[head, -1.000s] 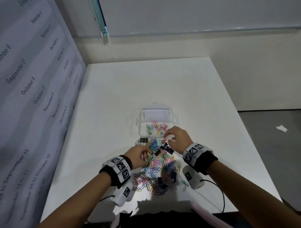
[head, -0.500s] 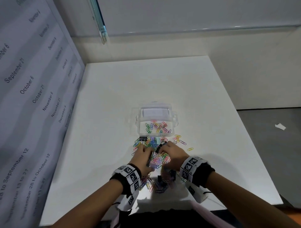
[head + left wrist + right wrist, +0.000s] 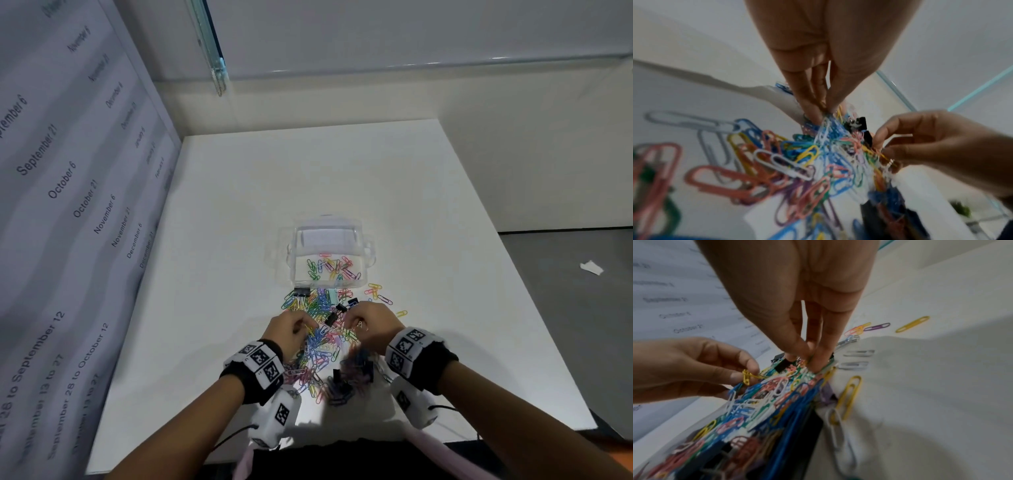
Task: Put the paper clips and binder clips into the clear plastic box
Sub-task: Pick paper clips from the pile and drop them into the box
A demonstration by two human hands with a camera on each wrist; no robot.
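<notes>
The clear plastic box (image 3: 365, 251) stands open mid-table with several coloured paper clips (image 3: 334, 267) inside. In front of it lies a heap of paper clips (image 3: 320, 346) mixed with black binder clips (image 3: 301, 292). My left hand (image 3: 306, 328) is at the heap's left side; its fingertips (image 3: 813, 112) pinch a bunch of clips, one of them a yellow clip (image 3: 746, 377). My right hand (image 3: 356, 323) is at the heap's right side, fingers (image 3: 824, 360) dug into the clips and pinching some beside a binder clip (image 3: 781, 366).
Loose clips (image 3: 376, 291) lie scattered right of the heap, between it and the box. A wall sheet printed with dates (image 3: 68, 192) borders the white table (image 3: 239, 192) on the left. The floor drops off past the right edge, with a paper scrap (image 3: 591, 268) on it.
My right hand came back from the box's front rim to the heap. My left hand shifted slightly forward, and both hands now pinch clips in the heap.
</notes>
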